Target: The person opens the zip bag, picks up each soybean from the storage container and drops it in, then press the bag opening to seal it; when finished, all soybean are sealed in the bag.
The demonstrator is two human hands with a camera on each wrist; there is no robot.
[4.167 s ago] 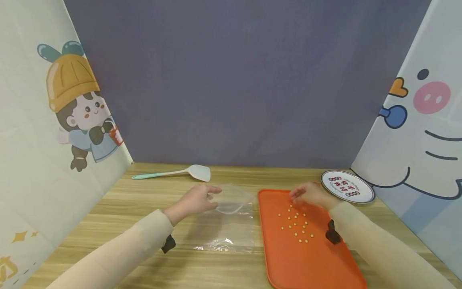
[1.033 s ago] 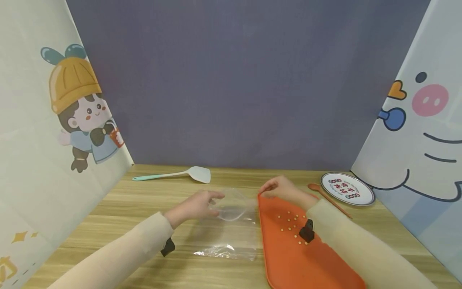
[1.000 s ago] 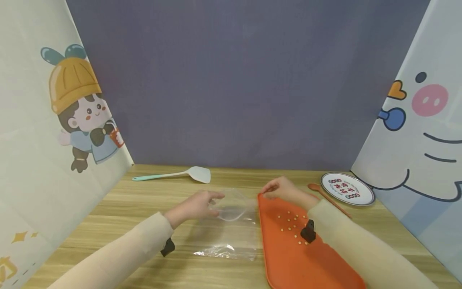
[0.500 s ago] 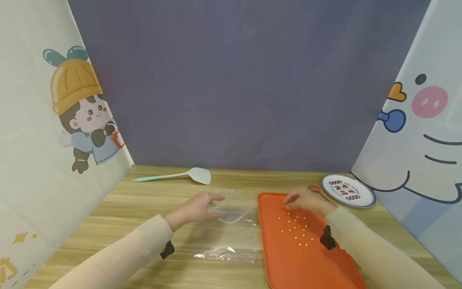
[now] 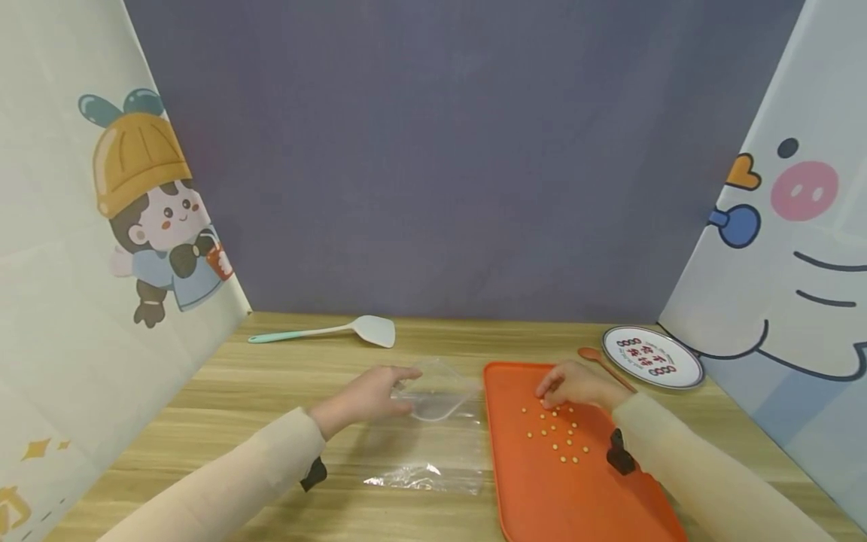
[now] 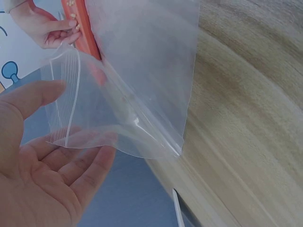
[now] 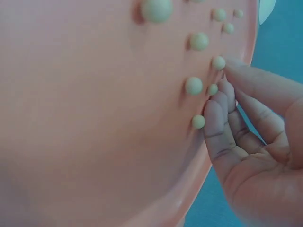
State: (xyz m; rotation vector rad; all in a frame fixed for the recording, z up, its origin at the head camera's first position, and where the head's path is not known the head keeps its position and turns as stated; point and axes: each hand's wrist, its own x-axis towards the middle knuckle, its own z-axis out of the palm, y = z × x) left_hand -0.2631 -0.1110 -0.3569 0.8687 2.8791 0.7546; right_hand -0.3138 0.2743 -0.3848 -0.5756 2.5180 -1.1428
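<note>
A clear zip-lock bag (image 5: 427,452) lies on the table with its mouth raised and spread. My left hand (image 5: 372,391) is at that mouth. In the left wrist view, its thumb and fingers stand apart, with fingertips touching the bag's edge. An orange tray (image 5: 569,504) is to the right of the bag, bearing several small pale yellow beans (image 5: 555,447). My right hand (image 5: 576,382) reaches down over the tray's far part. In the right wrist view, its thumb and fingertips are close beside a few beans (image 7: 212,89), the thumb seeming to touch one.
A spatula (image 5: 372,331) with a pale green handle lies at the back left. Behind the tray to the right are a brown spoon (image 5: 591,353) and a white plate (image 5: 653,357) with red writing. A dark panel (image 5: 433,165) stands behind the table.
My right hand has gone from the tray's far left corner back to the right, down over the beans. My left hand and the bag have hardly moved.
</note>
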